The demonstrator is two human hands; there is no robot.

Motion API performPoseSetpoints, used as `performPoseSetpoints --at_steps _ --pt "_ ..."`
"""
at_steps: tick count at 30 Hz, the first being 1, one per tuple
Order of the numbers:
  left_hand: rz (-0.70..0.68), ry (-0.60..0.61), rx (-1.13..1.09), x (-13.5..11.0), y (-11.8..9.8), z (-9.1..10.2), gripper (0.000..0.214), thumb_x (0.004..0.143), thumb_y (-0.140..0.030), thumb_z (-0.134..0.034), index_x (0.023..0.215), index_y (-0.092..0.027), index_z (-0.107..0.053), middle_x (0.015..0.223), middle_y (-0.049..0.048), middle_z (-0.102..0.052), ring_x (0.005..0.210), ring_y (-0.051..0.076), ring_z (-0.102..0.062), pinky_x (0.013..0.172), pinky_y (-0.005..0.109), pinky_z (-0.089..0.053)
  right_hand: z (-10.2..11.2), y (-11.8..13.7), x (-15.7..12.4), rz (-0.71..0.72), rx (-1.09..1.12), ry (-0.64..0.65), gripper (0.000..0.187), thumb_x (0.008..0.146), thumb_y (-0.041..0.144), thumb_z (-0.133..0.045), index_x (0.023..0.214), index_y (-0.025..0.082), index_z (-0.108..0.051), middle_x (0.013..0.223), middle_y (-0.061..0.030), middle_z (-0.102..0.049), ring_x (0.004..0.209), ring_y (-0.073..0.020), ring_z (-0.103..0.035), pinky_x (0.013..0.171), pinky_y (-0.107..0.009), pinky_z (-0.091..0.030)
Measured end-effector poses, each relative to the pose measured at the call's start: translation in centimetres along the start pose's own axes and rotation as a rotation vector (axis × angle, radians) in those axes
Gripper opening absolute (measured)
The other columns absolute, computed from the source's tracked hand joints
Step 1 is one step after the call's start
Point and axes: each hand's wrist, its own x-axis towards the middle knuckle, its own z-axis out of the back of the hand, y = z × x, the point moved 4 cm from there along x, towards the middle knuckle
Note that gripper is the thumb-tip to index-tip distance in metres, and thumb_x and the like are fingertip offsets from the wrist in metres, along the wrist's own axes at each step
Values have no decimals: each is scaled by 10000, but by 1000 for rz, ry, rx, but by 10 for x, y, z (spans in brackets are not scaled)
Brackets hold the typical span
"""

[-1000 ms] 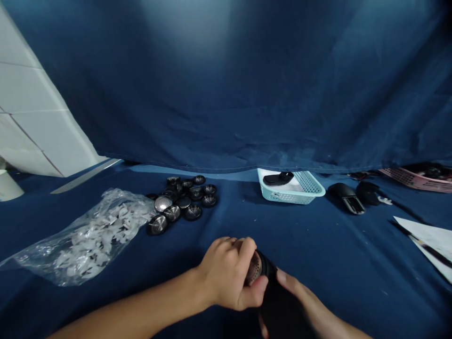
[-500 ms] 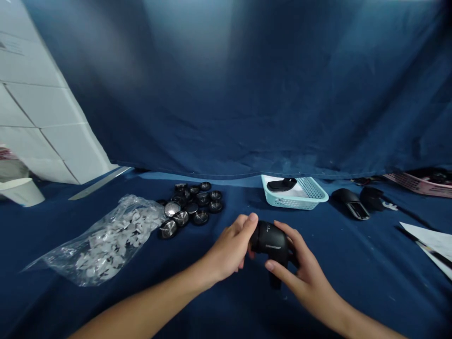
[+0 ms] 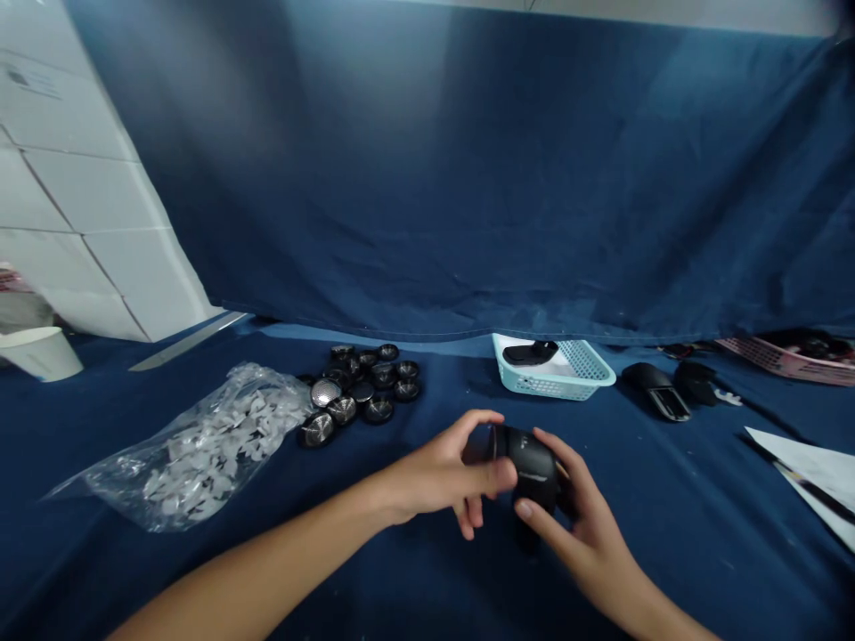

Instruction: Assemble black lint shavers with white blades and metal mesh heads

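Note:
A black pistol-shaped fabric shaver [image 3: 533,465] is between my two hands above the blue cloth, its handle pointing down. My right hand [image 3: 580,512] is closed around the body, thumb in front and fingers behind. At the rounded head end, my left hand [image 3: 449,476] has its index finger over the top and its thumb, blurred, across the front. The other left fingers hang loosely below. Left of my hands lie several round black caps [image 3: 343,409] with silvery mesh faces. Beside them is a clear plastic bag [image 3: 220,450] of small white parts.
A light-blue basket [image 3: 554,385] holding a black part stands beyond my hands. To its right are black housings [image 3: 656,390], a pink basket [image 3: 788,358] and white paper [image 3: 811,454]. A paper cup [image 3: 41,354] stands far left. A blue curtain [image 3: 427,196] hangs behind.
My left thumb has swung from the top of the shaver's head down across its front, and the left fingers have spread. The shaver has shifted slightly right; the view has tilted a little.

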Motion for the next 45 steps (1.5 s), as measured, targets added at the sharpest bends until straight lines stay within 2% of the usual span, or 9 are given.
performPoseSetpoints --at_steps 4,11,15,18,22,30,36,41,45 --pt "-51 -62 50 0 3 2 714 678 -372 -847 1262 -227 -464 806 -24 -581 450 75 -584 436 212 -519 2 -15 -3 -30 0 2 638 901 333 -632 1446 335 -301 1420 -92 -427 1291 -273 -476 1063 -432 -443" --pt "233 -116 -141 15 36 -2 661 746 -803 -486 682 -146 -521 464 -46 -446 342 115 -492 320 232 -462 1 -17 -2 491 -342 -80 694 823 120 -672 1405 392 -409 1391 -80 -421 1285 -314 -475 1028 -497 -473" --pt "370 -101 -134 14 46 -5 786 765 -873 -278 638 -141 -535 462 -23 -430 357 124 -472 314 241 -432 -1 -7 -2 701 -462 -43 728 818 2 -561 1410 398 -409 1413 -69 -379 1320 -312 -432 1081 -558 -414" --pt "85 -170 -139 13 30 -3 693 757 -785 -531 1038 -154 -588 883 61 -617 643 152 -618 467 244 -508 3 -9 -1 595 -408 -74 680 833 54 -607 1396 380 -408 1385 -96 -394 1275 -316 -471 1022 -544 -470" --pt "-242 -119 -68 12 11 -2 765 589 -338 -907 1242 -267 -515 1290 78 -498 1071 203 -582 819 308 -526 9 -20 -2 373 -246 -105 616 849 171 -667 1378 342 -403 1375 -132 -407 1275 -344 -471 986 -546 -482" --pt "-52 -44 -123 15 21 -3 674 821 -620 -632 1308 -205 -420 707 -9 -584 521 131 -611 507 264 -502 9 -17 -4 396 -243 -115 603 857 135 -661 1362 362 -423 1376 -99 -404 1287 -301 -458 1028 -512 -449" --pt "-64 -6 -82 15 18 3 682 737 -350 -813 1276 -205 -422 782 -13 -599 549 120 -625 560 288 -543 9 -31 -2 279 -166 -133 586 843 192 -694 1354 343 -451 1394 -106 -412 1316 -319 -434 1053 -549 -410" --pt "-140 -125 78 20 23 27 547 815 -394 -725 1268 -205 -485 901 13 -584 677 124 -612 617 274 -519 15 -36 3 -83 204 -220 615 830 341 -721 1362 408 -420 1384 -47 -483 1279 -272 -489 1057 -467 -417" --pt "-248 -198 601 21 25 44 504 736 -223 -763 1189 -219 -541 1060 38 -618 962 213 -597 861 373 -491 12 -30 9 -468 677 -82 546 898 476 -600 1401 384 -411 1338 -49 -599 1235 -262 -556 999 -437 -460"
